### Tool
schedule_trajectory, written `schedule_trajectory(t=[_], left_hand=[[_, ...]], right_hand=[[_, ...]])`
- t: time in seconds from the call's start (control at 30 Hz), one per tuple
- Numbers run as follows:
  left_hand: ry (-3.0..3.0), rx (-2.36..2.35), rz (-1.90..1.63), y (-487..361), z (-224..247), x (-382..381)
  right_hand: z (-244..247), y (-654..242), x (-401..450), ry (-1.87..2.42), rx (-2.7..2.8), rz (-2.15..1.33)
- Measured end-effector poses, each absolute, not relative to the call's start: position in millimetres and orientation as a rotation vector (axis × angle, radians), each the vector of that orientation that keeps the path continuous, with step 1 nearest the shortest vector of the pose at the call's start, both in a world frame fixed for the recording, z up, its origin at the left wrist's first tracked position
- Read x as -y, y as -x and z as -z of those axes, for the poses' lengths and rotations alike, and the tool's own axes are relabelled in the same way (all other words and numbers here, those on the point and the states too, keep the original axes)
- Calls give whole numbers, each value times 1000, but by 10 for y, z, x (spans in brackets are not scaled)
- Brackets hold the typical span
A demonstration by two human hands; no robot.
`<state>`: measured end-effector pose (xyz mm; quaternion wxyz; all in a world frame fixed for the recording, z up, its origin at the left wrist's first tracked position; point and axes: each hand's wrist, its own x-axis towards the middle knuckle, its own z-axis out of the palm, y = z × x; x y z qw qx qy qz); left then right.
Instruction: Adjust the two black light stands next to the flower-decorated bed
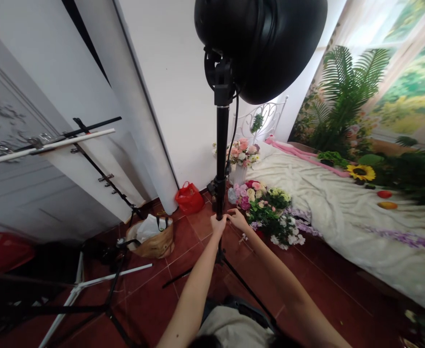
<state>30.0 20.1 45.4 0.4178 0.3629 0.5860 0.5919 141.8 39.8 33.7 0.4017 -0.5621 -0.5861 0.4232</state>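
A black light stand (pixel 222 145) rises upright in front of me with a large black studio light (pixel 263 43) on top. My left hand (pixel 218 224) is wrapped round the stand's pole, low down and under a black clamp collar (pixel 218 187). Just to the right of the pole, my right hand (pixel 237 220) has its fingers bent together, tips close to the left hand. Whatever those fingertips pinch is too small to make out. A black cable (pixel 235 121) hangs from the light along the pole.
Stand legs (pixel 247 287) spread over the red tiled floor. Right of the stand are artificial flowers (pixel 270 208) and a bed with a cream blanket (pixel 314 193). To the left stand a red bag (pixel 190 198), a woven basket (pixel 154 239) and backdrop stands with white bars (pixel 114 275).
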Motion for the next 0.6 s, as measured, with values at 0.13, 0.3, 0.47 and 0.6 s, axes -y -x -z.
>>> schedule_trajectory(t=[0.13, 0.3, 0.47, 0.6], left_hand=[[-934, -1470, -1474, -294, -455, -203], [-941, -1467, -1465, -295, -464, -203], [-948, -1464, -1470, -309, -491, -191], [-951, -1481, -1489, -309, -485, -198]], right_hand=[[-375, -1430, -323, 1354, 1338, -1027], [-456, -1404, -139, 1124, 1416, -978], [-461, -1319, -41, 1299, 1588, -833], [-429, -1231, -131, 1635, 1629, -677]])
